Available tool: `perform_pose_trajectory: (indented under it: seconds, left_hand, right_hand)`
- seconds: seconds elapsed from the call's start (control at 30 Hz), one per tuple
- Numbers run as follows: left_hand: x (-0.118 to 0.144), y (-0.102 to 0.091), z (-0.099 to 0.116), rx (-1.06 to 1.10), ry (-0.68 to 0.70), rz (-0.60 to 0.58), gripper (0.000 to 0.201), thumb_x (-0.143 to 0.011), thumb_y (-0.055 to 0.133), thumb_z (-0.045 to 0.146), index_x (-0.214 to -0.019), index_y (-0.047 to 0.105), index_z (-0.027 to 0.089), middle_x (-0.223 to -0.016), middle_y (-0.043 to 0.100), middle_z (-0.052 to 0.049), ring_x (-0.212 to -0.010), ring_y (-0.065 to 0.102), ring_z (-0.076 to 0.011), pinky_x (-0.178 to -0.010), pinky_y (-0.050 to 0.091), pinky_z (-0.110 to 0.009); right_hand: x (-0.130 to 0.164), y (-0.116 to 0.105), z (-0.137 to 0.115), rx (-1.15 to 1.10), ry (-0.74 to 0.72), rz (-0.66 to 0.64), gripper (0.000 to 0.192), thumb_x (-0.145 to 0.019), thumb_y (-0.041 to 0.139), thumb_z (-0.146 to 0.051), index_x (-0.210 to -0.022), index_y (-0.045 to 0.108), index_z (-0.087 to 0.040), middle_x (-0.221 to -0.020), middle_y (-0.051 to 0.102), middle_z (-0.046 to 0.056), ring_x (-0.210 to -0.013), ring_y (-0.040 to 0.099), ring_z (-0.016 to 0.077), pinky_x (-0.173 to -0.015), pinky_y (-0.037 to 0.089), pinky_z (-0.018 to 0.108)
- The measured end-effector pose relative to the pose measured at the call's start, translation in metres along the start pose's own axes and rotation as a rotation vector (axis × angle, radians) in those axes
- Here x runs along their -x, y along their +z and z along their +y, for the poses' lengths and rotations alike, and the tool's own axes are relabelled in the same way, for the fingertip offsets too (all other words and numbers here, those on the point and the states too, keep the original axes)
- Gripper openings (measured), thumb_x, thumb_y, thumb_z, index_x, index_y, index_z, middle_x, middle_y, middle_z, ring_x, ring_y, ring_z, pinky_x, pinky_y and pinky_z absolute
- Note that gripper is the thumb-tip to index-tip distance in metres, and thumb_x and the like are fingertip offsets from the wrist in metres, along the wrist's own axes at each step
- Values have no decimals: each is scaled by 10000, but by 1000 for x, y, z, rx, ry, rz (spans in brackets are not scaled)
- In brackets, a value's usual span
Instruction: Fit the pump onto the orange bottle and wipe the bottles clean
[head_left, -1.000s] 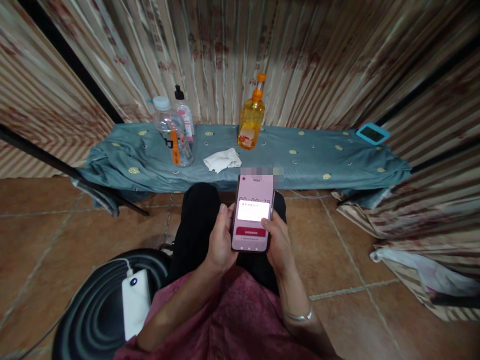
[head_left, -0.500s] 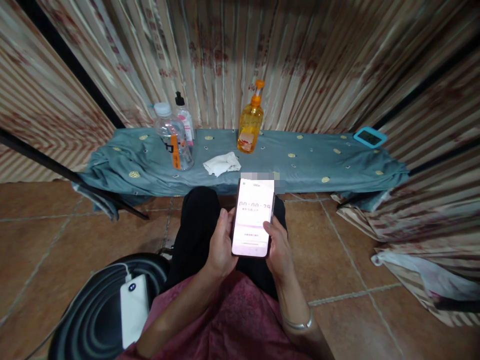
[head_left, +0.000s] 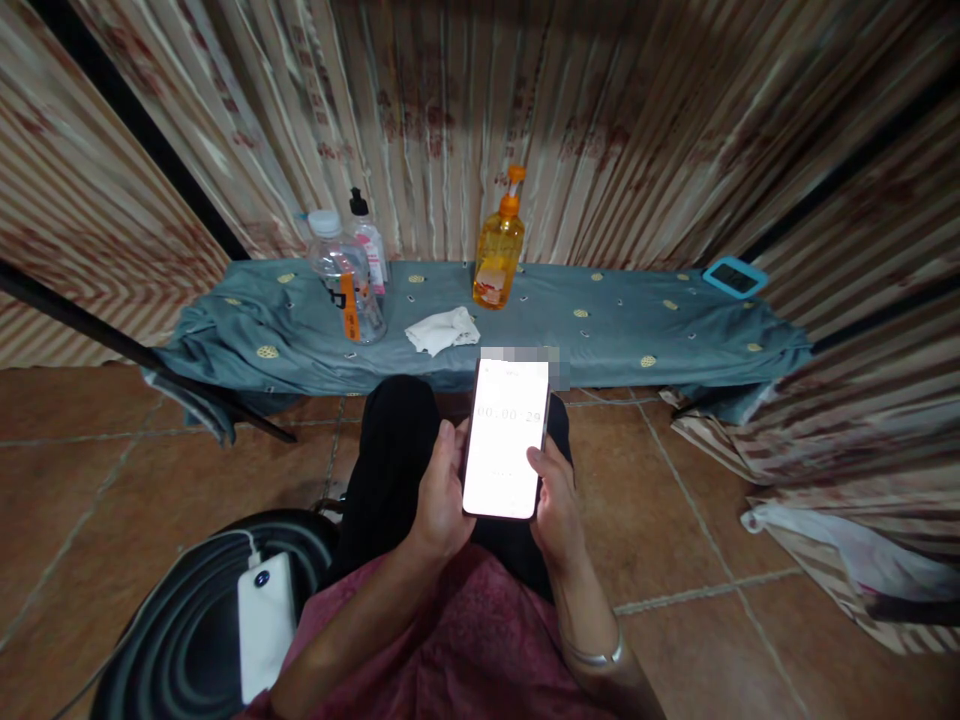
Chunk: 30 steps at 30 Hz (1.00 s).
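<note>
A smartphone [head_left: 501,455] with a bright white screen showing a timer is held upright above my lap. My left hand [head_left: 442,495] grips its left edge, thumb along the side. Around its right edge my right hand [head_left: 556,500] is closed, with the thumb over the lower right of the screen. The fingers behind the phone are hidden. Beyond it, a crumpled white cloth or tissue [head_left: 442,330] lies on a low bench [head_left: 600,345] draped in blue-green fabric.
On the bench stand a clear bottle [head_left: 349,290], a black-capped bottle [head_left: 373,250] and an orange pump bottle [head_left: 498,255]. A blue-framed digital clock [head_left: 735,278] sits at its right end. Left of me, a white power bank [head_left: 267,625] with a cable rests on a black ribbed stool [head_left: 187,620].
The phone screen has turned whiter, and the lower text and pinkish bands have faded. Both hands keep nearly the same hold. The view has shifted very slightly.
</note>
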<state>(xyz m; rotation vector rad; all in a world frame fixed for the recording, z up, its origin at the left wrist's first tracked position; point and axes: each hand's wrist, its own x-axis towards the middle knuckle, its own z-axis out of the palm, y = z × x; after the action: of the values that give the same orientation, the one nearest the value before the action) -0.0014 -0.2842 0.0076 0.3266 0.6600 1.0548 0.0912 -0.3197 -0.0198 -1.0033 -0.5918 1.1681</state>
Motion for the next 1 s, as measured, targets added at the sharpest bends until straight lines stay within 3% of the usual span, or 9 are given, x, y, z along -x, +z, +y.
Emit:
perform_pose_trajectory:
  seconds: [0.43, 0.73, 1.0]
  left_hand:
    - [-1, -1, 0, 35, -41, 30, 425, -885, 488, 473, -1032, 686, 127, -963, 743, -77, -971, 681, -267, -819, 548, -340]
    - [-1, -2, 0, 35, -48, 13, 423, -869, 515, 481, -1038, 686, 133, -971, 739, -74, -973, 676, -270, -820, 544, -342]
    - [-1, -3, -1, 20, -44, 23, 414, -858, 531, 478, -1023, 691, 134, -975, 739, -77, -995, 667, -272, -827, 538, -339]
  right_hand:
    - [2, -1, 0, 9, -9, -33, 313, -827, 592, -333, -1122, 658, -252, -982, 724, 18, -826, 683, 203, -647, 550, 274]
    - [4, -5, 2, 69, -42, -101, 415, -785, 671, -269, -1191, 600, -309, -1073, 703, -31, -939, 658, 198, -802, 547, 309]
    - [4, -4, 2, 136, -34, -80, 372, -793, 676, -269, -1158, 605, -289, -1058, 701, -27, -908, 658, 185, -814, 542, 311]
